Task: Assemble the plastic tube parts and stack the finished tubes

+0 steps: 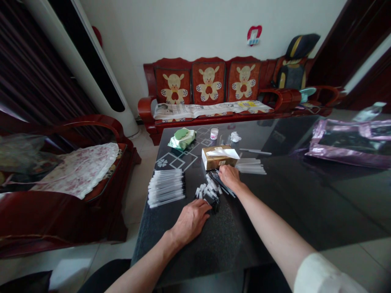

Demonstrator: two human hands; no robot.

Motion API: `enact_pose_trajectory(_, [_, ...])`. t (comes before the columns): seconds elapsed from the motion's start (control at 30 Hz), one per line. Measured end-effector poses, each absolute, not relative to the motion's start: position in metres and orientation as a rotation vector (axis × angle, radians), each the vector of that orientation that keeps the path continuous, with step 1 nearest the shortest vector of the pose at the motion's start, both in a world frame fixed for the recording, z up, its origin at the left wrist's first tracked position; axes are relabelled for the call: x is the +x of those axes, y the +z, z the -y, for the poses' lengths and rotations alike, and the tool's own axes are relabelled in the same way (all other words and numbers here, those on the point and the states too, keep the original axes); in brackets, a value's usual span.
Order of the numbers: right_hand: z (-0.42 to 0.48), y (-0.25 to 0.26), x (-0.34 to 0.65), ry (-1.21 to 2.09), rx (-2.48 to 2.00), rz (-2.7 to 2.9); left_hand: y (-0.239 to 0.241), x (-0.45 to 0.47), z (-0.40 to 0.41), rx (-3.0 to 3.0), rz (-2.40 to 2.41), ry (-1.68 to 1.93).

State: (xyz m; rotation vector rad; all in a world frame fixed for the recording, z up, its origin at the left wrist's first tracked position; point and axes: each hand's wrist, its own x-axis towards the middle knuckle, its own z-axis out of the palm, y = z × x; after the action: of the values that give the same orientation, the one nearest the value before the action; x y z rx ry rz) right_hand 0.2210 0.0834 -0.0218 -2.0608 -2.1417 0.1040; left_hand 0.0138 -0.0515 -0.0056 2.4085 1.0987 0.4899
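Observation:
My right hand (pixel 229 177) reaches to the front of the tissue box, its fingers closed on the dark, thin pen refills (pixel 225 188). My left hand (pixel 192 216) rests low on the table, fingers bent together over small black pieces (pixel 215 206); what they hold, if anything, is hidden. Between the hands lies a loose heap of short white pen caps (pixel 209 189). To the left, a row of white pens with black ends (pixel 166 188) lies side by side. White pen barrels (pixel 251 166) are stacked right of my right hand.
The gold tissue box (pixel 210 162) stands just behind my right hand. Farther back on the dark table (pixel 293 195) are a green wipes pack (pixel 182 139), a small white tub (pixel 214 133) and crumpled tissue (pixel 235 136). A purple-edged plastic bag (pixel 336 156) lies at right.

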Motion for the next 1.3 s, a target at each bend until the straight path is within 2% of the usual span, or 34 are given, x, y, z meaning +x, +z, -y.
enact_pose_trajectory(0.17, [-0.071,-0.017,0.233,0.178,-2.055,1.999,-0.007,0.013,0.05,2.406,-1.108,0.507])
enact_pose_trajectory(0.33, [-0.035,-0.027,0.252,0.586,-1.996,1.793,-0.007,0.013,0.049,2.406,-1.101,0.506])
enact_pose_trajectory(0.53, [-0.012,-0.038,0.246,0.651,-2.049,1.743,-0.008,0.014,0.052,2.41,-1.091,0.484])
enact_pose_trajectory(0.67, [-0.02,-0.034,0.244,0.605,-2.041,1.73,-0.008,0.014,0.053,2.413,-1.09,0.491])
enact_pose_trajectory(0.9, [-0.061,-0.031,0.264,0.178,-2.095,1.745,-0.008,0.013,0.052,2.41,-1.091,0.497])
enact_pose_trajectory(1.3, [-0.09,-0.036,0.268,0.047,-2.096,1.96,-0.007,0.012,0.05,2.389,-1.111,0.503])
